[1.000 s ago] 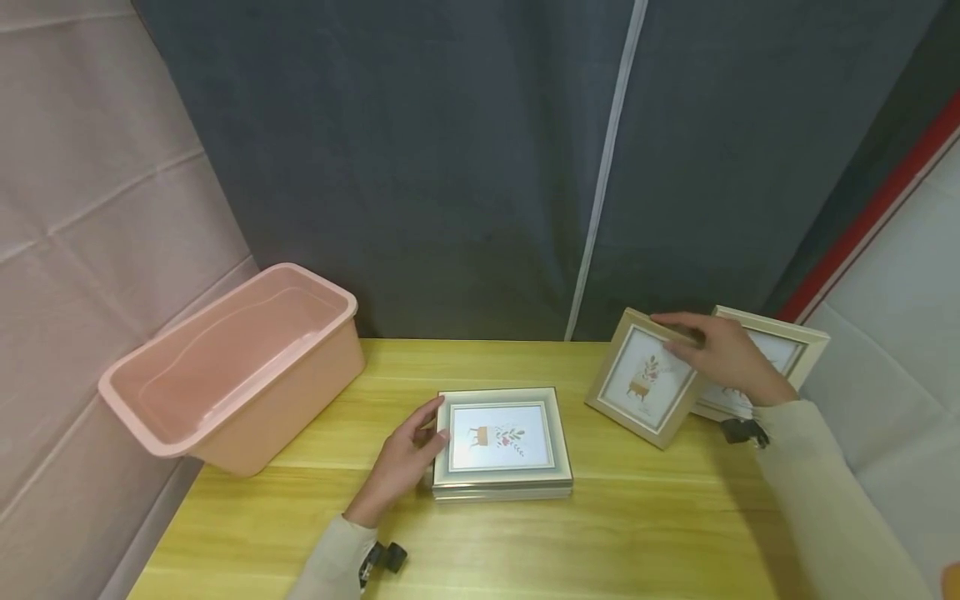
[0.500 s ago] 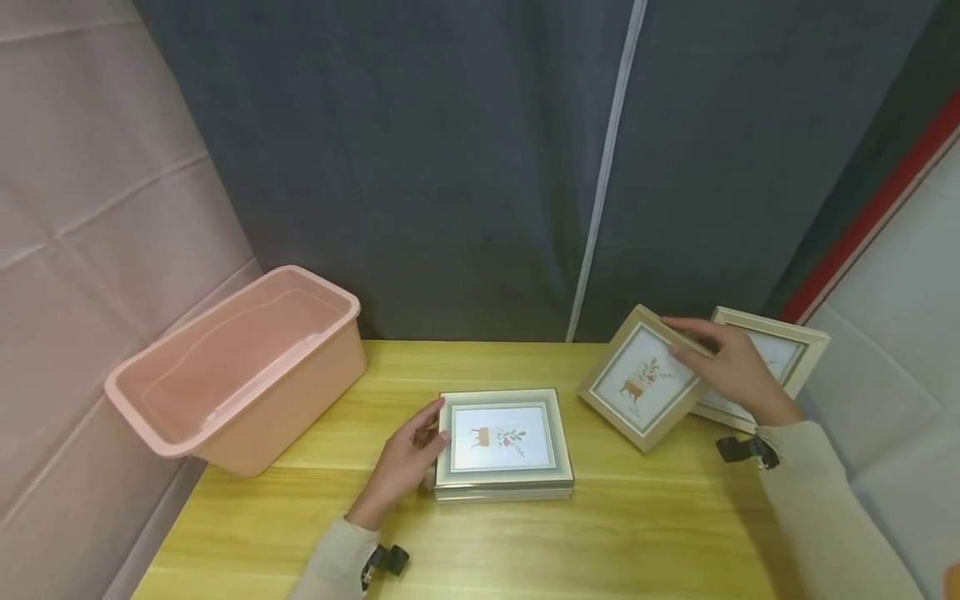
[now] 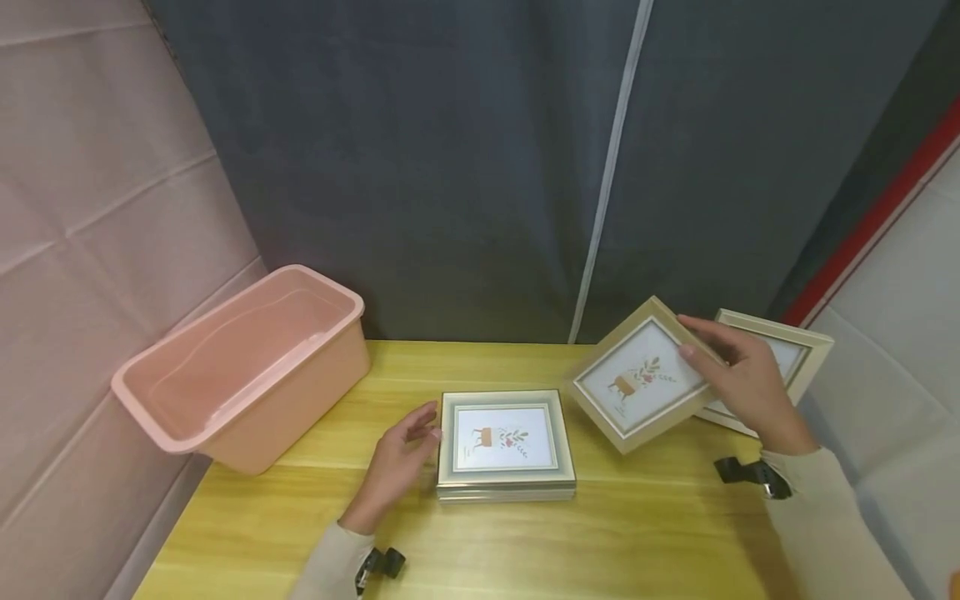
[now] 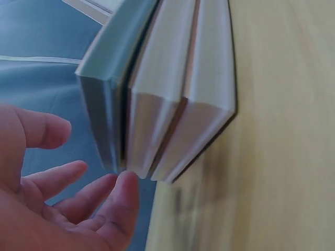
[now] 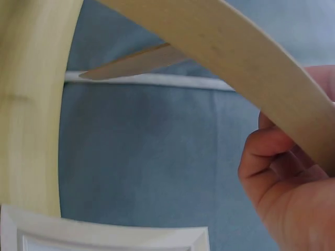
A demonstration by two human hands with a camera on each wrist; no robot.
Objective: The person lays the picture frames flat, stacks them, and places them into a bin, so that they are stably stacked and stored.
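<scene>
Desk: Starting left, what lay around your fingers?

Photographer: The pink tub (image 3: 292, 404) stood well apart, beyond your left hand (image 3: 395, 467). Your left fingers, loosely spread, gripped nothing. Moments earlier they met the left edge of the stack of frames (image 3: 506, 442); now they had eased just beside it, though contact could not be ruled out.

Desk: And right of those fingertips?

Photographer: The stack lay flat, top picture facing up. Farther right, below and left of your right fingertips, was the tan frame (image 3: 637, 383), pinched at its upper right edge by your right hand (image 3: 746, 379). You had just swung its lower end leftward, nearer the stack; whether it cleared the table (image 3: 480, 546) was hard to tell.

Desk: What did that mean for your work?

Photographer: Your right hand alone appeared to control the tan frame, while your left seemed freed from the stack. Behind your right fingers, the pale frame (image 3: 806, 362) stood partly hidden, its place unchanged.
</scene>
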